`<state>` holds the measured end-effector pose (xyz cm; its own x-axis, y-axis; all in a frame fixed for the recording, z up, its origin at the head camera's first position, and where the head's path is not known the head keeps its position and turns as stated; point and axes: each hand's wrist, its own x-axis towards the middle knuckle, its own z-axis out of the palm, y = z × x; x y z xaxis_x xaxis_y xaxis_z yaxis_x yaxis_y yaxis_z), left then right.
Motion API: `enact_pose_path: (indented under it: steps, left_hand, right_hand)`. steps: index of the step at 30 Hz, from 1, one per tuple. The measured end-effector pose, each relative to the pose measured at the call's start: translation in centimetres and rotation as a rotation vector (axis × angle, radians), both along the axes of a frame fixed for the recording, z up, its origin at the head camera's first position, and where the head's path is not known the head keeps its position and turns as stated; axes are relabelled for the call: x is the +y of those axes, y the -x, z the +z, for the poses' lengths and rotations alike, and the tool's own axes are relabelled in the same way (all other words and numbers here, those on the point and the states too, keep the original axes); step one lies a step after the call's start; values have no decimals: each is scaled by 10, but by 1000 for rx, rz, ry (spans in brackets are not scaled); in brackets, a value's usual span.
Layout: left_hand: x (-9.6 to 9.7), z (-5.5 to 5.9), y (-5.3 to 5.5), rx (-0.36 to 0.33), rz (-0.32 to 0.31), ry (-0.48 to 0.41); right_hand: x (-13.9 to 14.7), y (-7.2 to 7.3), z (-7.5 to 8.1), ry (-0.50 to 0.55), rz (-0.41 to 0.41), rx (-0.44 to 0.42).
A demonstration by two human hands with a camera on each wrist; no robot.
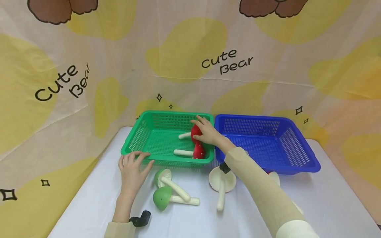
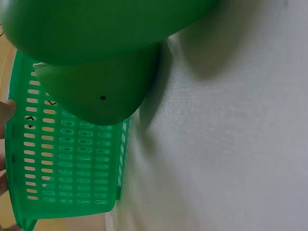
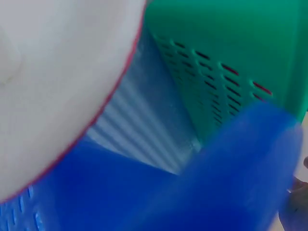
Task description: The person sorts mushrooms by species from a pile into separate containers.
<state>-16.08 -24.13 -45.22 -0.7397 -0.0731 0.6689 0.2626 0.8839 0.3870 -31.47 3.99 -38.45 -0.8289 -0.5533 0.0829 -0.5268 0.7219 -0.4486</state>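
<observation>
Green plastic it is — the basket (image 1: 175, 163) has its near rim between the left hand's (image 1: 132, 172) thumb and fingers, two green mushrooms (image 1: 162, 199) lying just beside that hand on the white cloth (image 1: 95, 198). Well apart, the right hand (image 1: 207, 131) is over the red mushroom (image 1: 195, 131) inside that basket, thumb touching the cap — whether it pinches, I can't tell — with a second red mushroom (image 1: 197, 152) just nearer the body, and a blue basket (image 1: 262, 147) to that hand's right.
</observation>
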Motion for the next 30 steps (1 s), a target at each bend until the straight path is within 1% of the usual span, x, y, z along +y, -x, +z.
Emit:
enact_pose_path:
  steps: [3, 7, 11, 16, 22, 30]
  left_hand:
    - [1, 0, 0, 4, 0, 0]
    - [2, 1, 1, 1, -1, 1]
    - [2, 1, 0, 1, 0, 7]
    - [1, 0, 0, 5, 4, 6]
    - [1, 0, 2, 7, -2, 0]
    - [1, 1, 1, 2, -4, -1]
  right_hand:
    - [2, -2, 2, 23, -8, -18]
    - [6, -10, 9, 60, -13, -26]
    - [13, -20, 18, 40, -2, -7]
    - [20, -31, 26, 7, 16, 37]
    - [27, -46, 34, 14, 23, 112]
    - [37, -67, 44, 28, 17, 200]
